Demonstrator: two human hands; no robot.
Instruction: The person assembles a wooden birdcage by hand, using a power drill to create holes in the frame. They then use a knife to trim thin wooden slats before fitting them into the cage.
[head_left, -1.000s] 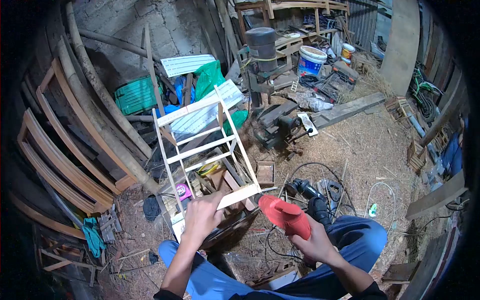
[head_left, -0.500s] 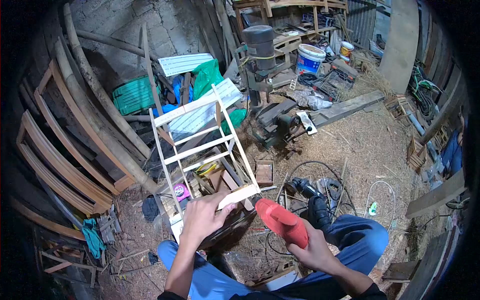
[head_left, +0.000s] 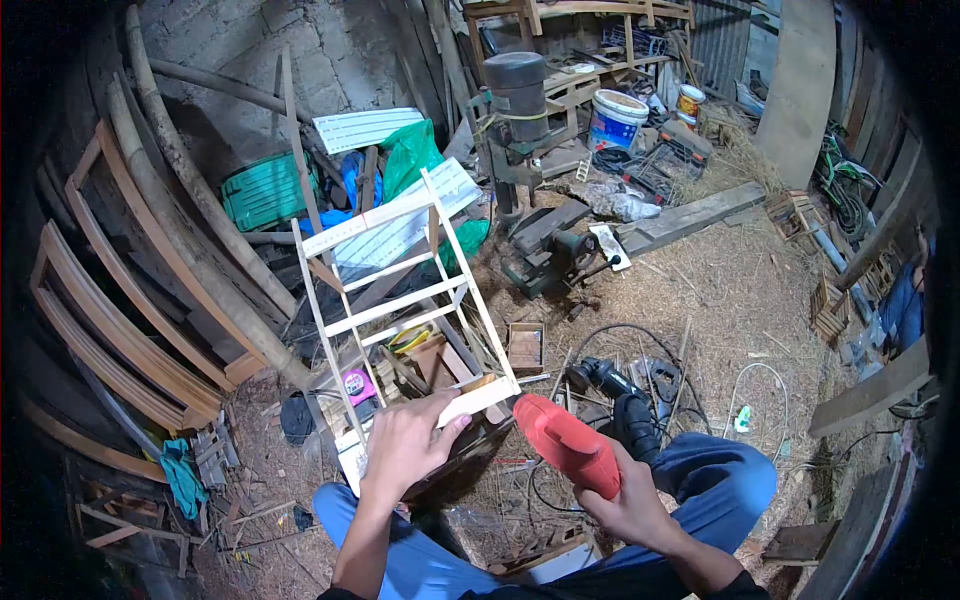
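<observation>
A pale wooden frame with crossbars (head_left: pixel 395 313) lies tilted over a box of wood pieces in front of me. My left hand (head_left: pixel 408 445) is closed on the near end bar of this frame, its thumb on the bar's face. In my right hand (head_left: pixel 628 500) is a red power tool (head_left: pixel 570 443), gripped by its handle. The tool's dark tip is against or very close to the frame's near right corner. A pink tape measure (head_left: pixel 357 384) rests beyond my left hand, beside the frame's left rail.
Curved wooden frames (head_left: pixel 150 290) lean at the left. A bench vise (head_left: pixel 565 255) stands ahead, near a paint bucket (head_left: pixel 617 118). A black angle grinder (head_left: pixel 605 378) and its cable lie right of the frame. Planks (head_left: pixel 870 390) stand at the right.
The view has shifted very slightly. Both hands, the wooden frame and the red tool keep nearly the same positions relative to one another.
</observation>
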